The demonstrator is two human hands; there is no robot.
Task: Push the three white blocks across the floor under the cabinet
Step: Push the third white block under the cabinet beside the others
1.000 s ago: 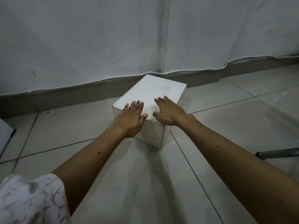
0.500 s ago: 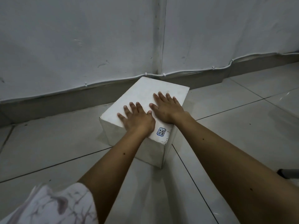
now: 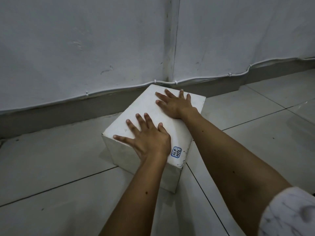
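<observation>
One white block (image 3: pixel 150 116) stands on the tiled floor close to the wall, with a small blue-edged label (image 3: pixel 176 152) near its front corner. My left hand (image 3: pixel 146 139) lies flat on the near part of its top, fingers spread. My right hand (image 3: pixel 175 103) lies flat on the far part of the top, fingers spread toward the wall. Neither hand grips anything. No other white block and no cabinet is in view.
A grey wall (image 3: pixel 85 48) with a darker skirting (image 3: pixel 59 114) runs behind the block, and a white cable (image 3: pixel 119 89) is clipped along it. Pale floor tiles (image 3: pixel 51 167) with dark joints spread to the left, right and front.
Both hands have slid further onto the block's top and spread apart, the right one toward the far edge. The view has come closer to the block.
</observation>
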